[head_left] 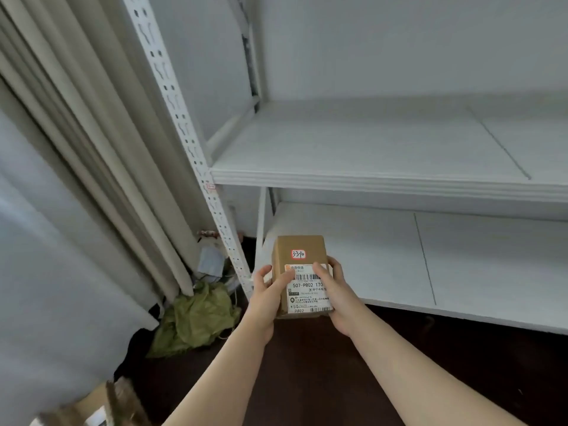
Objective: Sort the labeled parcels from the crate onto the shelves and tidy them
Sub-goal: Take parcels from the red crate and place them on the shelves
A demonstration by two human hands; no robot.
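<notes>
A small brown cardboard parcel point(299, 250) with a white shipping label and a red-edged handwritten sticker is held in front of the lower shelf point(384, 256). My left hand point(266, 290) grips its left side, thumb on the label. My right hand point(333, 290) grips its right side. The parcel hovers at the left front corner of the lower shelf. Above it, the upper shelf point(353, 142) is a bare white board.
A perforated white upright post point(184, 124) stands at the shelf's left front. Beige curtains point(76, 133) hang at left. A crumpled green bag point(196, 318) and clutter lie on the dark floor by the post. A cardboard box corner point(101, 404) shows at bottom left.
</notes>
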